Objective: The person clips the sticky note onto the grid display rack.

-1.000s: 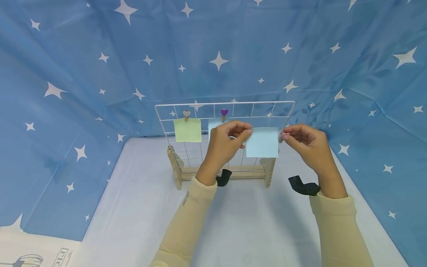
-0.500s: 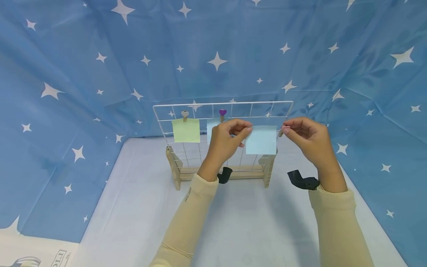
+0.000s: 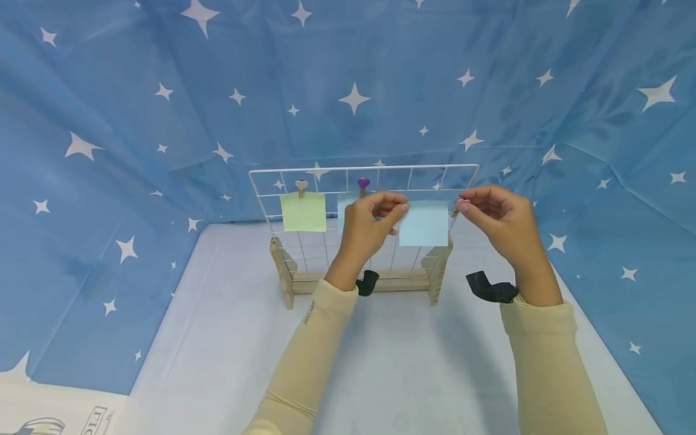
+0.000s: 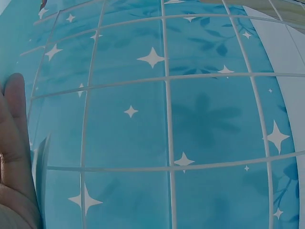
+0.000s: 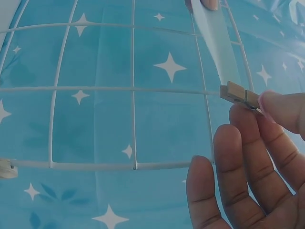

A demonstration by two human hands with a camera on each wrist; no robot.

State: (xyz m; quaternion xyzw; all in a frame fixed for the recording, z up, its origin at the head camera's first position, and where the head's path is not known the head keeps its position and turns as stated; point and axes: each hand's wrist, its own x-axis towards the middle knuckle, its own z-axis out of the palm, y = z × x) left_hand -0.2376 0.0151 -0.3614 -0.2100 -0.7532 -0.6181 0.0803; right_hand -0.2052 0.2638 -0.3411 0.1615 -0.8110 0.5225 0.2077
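Observation:
My left hand pinches a light blue paper note by its upper left corner, in front of a white wire grid. Between the thumb and fingertips of my right hand is a small wooden clothespin; a bit of pink shows at its grip end. In the right wrist view the clothespin's tip lies right at the paper's edge. A green note hangs on the grid's left side under a clip with a pale heart. Another blue note, under a purple heart clip, is partly hidden by my left hand.
Wooden feet hold the grid upright on a white tabletop. Behind and beside it hangs a blue cloth with white stars. A printed pale sheet lies at the lower left corner.
Both hands have risen slightly, bringing the blue note up and a little left against the grid. The clothespin has moved up with the right hand.

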